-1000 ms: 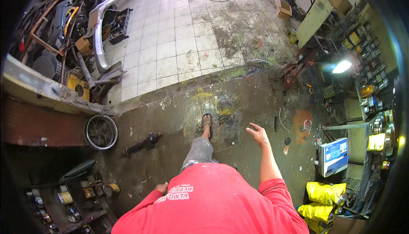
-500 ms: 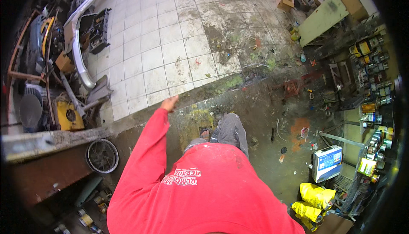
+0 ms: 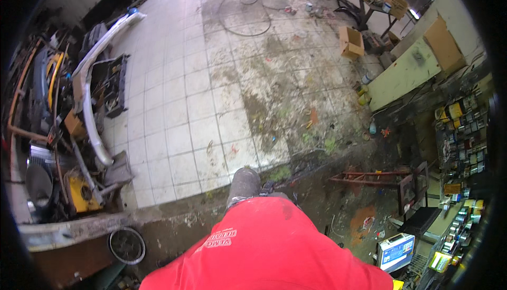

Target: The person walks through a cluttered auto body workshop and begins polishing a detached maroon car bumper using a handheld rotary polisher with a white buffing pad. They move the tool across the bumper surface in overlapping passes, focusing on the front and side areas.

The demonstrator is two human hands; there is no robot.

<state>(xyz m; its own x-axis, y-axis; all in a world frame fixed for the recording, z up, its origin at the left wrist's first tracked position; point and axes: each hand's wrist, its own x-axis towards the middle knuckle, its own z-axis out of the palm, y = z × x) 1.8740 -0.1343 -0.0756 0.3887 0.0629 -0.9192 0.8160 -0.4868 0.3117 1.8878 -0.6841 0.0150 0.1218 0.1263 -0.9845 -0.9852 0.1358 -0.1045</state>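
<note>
Neither of my hands shows in the head view; only my red shirt (image 3: pixel 264 242) and a bent knee in grey trousers (image 3: pixel 244 184) do. The knee stands over the edge of the white tiled floor (image 3: pixel 174 121). Low on the left, a spoked wheel (image 3: pixel 127 246) lies by the ledge. A white and blue box (image 3: pixel 396 253) stands to the right of my body.
On the left lie a long silver bumper (image 3: pixel 90 94), a black plastic part (image 3: pixel 115 87) and a yellow part (image 3: pixel 83 191). A hose (image 3: pixel 245 35) curls on the far tiles. Rightward are an open cardboard box (image 3: pixel 351 43), a pale panel (image 3: pixel 404 73), a rusty metal frame (image 3: pixel 375 178) and shelved cans (image 3: pixel 465 226).
My left hand and forearm, stretched forward before, have dropped out of view. The view has tipped up and forward, showing more of the far floor. A knee has come up to the tile edge.
</note>
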